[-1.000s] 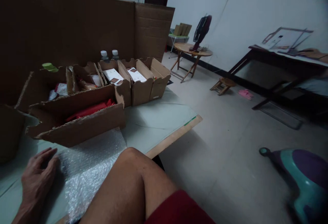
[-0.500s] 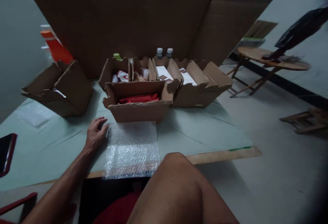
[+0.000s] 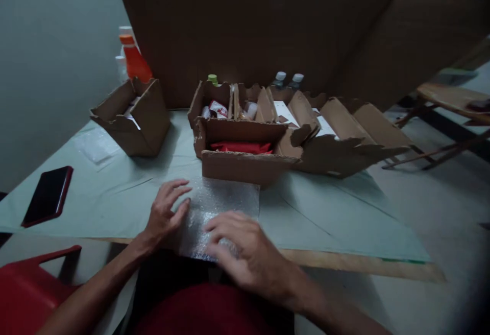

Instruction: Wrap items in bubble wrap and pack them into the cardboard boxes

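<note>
A sheet of bubble wrap [image 3: 229, 194] lies flat on the pale green table cover, reaching to the table's front edge. At its left side my left hand [image 3: 170, 207] is open, fingers spread and pointing at the sheet. Over the sheet's lower right part comes my right hand [image 3: 245, 245], slightly blurred, fingers loosely bent and apart, holding nothing. Whether it touches the wrap I cannot tell. Just behind the sheet stands a cardboard box [image 3: 248, 167] with red packets [image 3: 241, 147] inside.
Behind are cardboard bins with white boxes [image 3: 285, 113] and small packages [image 3: 218, 109]. Another cardboard bin [image 3: 143, 125] stands left, near a clear plastic bag [image 3: 97, 146] and a phone [image 3: 48, 194]. A tall cardboard panel [image 3: 248, 33] closes the back. A red stool [image 3: 34, 289] is at lower left.
My right hand, with the forearm earlier raised in front of me, has come down over the bubble wrap. My left hand has spread its fingers at the sheet's left side. The view has turned left.
</note>
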### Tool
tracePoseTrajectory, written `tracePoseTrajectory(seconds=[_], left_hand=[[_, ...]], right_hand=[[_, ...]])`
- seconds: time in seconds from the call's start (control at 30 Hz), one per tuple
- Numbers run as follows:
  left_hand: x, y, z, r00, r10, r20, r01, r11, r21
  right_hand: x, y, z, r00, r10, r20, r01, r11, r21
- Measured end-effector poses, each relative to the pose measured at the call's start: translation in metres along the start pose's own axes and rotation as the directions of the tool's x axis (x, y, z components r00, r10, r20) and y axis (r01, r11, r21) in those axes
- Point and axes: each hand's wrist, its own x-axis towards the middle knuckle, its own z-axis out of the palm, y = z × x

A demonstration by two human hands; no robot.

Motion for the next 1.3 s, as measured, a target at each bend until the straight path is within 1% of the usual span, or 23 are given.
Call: tracePoseTrajectory(seconds=[0.07,0.1,0.13,0.2,0.3,0.4,0.5,0.57,0.63,0.7,0.8,0.83,0.87,0.9,0.93,1.0,1.07,1.1,1.13,1.2,1.23,1.27,1.3], left_hand=[[-0.01,0.015,0.005,0.983,0.144,0.112,-0.146,0.989,0.008],[-0.013,0.019,0.01,0.965,0.18,0.189,-0.186,0.982,0.013],[-0.015,0.022,0.016,0.944,0.191,0.27,-0.205,0.978,0.025],[-0.018,0.023,0.026,0.901,0.159,0.404,-0.202,0.977,0.066],[-0.022,0.025,0.03,0.852,0.107,0.513,-0.173,0.981,0.083],[-0.03,0.03,0.016,0.836,0.089,0.542,-0.138,0.989,0.051],[-0.042,0.03,-0.008,0.842,0.053,0.537,-0.098,0.994,0.056],[-0.052,0.026,-0.023,0.848,0.037,0.529,-0.088,0.993,0.072],[-0.062,0.02,-0.033,0.85,0.041,0.526,-0.106,0.99,0.095],[-0.07,0.016,-0.037,0.826,0.077,0.558,-0.164,0.981,0.108],[-0.076,0.014,-0.031,0.74,0.154,0.654,-0.277,0.957,0.089],[-0.076,0.014,-0.028,0.724,0.17,0.669,-0.302,0.949,0.085],[-0.077,0.013,-0.026,0.722,0.18,0.668,-0.315,0.945,0.086],[-0.077,0.013,-0.023,0.735,0.183,0.653,-0.313,0.946,0.086],[-0.077,0.014,-0.022,0.758,0.186,0.626,-0.299,0.951,0.079],[-0.076,0.016,-0.02,0.816,0.179,0.55,-0.227,0.974,0.02],[-0.074,0.021,-0.021,0.873,0.096,0.478,-0.071,0.995,-0.07],[-0.072,0.025,-0.022,0.885,0.018,0.466,0.034,0.994,-0.103],[-0.069,0.028,-0.022,0.88,-0.074,0.469,0.144,0.983,-0.114],[-0.06,0.032,-0.02,0.837,-0.244,0.49,0.325,0.942,-0.085],[-0.055,0.033,-0.018,0.816,-0.302,0.492,0.378,0.924,-0.061],[-0.05,0.033,-0.014,0.806,-0.342,0.483,0.409,0.912,-0.038],[-0.045,0.032,-0.01,0.808,-0.367,0.461,0.421,0.907,-0.015]], right_hand=[[-0.01,0.028,0.0,0.999,0.036,-0.021,-0.037,0.996,-0.075],[-0.018,0.043,0.002,0.998,0.055,-0.025,-0.058,0.989,-0.134],[-0.026,0.057,0.005,0.997,0.069,-0.022,-0.072,0.977,-0.199],[-0.043,0.079,0.011,0.996,0.082,0.018,-0.073,0.951,-0.3],[-0.063,0.09,0.013,0.991,0.104,0.087,-0.067,0.935,-0.348],[-0.084,0.085,0.001,0.989,0.096,0.115,-0.053,0.943,-0.327],[-0.112,0.082,-0.013,0.991,0.068,0.119,-0.025,0.943,-0.331],[-0.132,0.082,-0.015,0.99,0.057,0.127,-0.006,0.928,-0.373],[-0.144,0.085,-0.009,0.99,0.043,0.133,0.019,0.9,-0.436],[-0.146,0.087,0.002,0.992,0.008,0.122,0.052,0.877,-0.478],[-0.135,0.09,0.016,0.998,-0.044,0.044,0.059,0.895,-0.441],[-0.13,0.09,0.018,0.999,-0.053,0.0,0.049,0.915,-0.399],[-0.126,0.09,0.019,0.998,-0.047,-0.045,0.029,0.939,-0.341],[-0.124,0.089,0.017,0.996,-0.021,-0.086,-0.002,0.964,-0.266],[-0.123,0.087,0.015,0.992,0.024,-0.124,-0.046,0.983,-0.178],[-0.124,0.081,0.009,0.972,0.175,-0.157,-0.175,0.984,0.016],[-0.126,0.075,0.003,0.929,0.341,-0.14,-0.318,0.934,0.165],[-0.126,0.072,0.0,0.906,0.403,-0.129,-0.374,0.904,0.206],[-0.125,0.07,-0.001,0.887,0.446,-0.122,-0.413,0.883,0.224],[-0.119,0.072,0.0,0.866,0.476,-0.153,-0.444,0.873,0.2],[-0.115,0.075,0.003,0.862,0.469,-0.191,-0.443,0.881,0.165],[-0.11,0.08,0.006,0.86,0.452,-0.237,-0.436,0.892,0.117],[-0.106,0.086,0.01,0.86,0.427,-0.279,-0.428,0.902,0.06]])
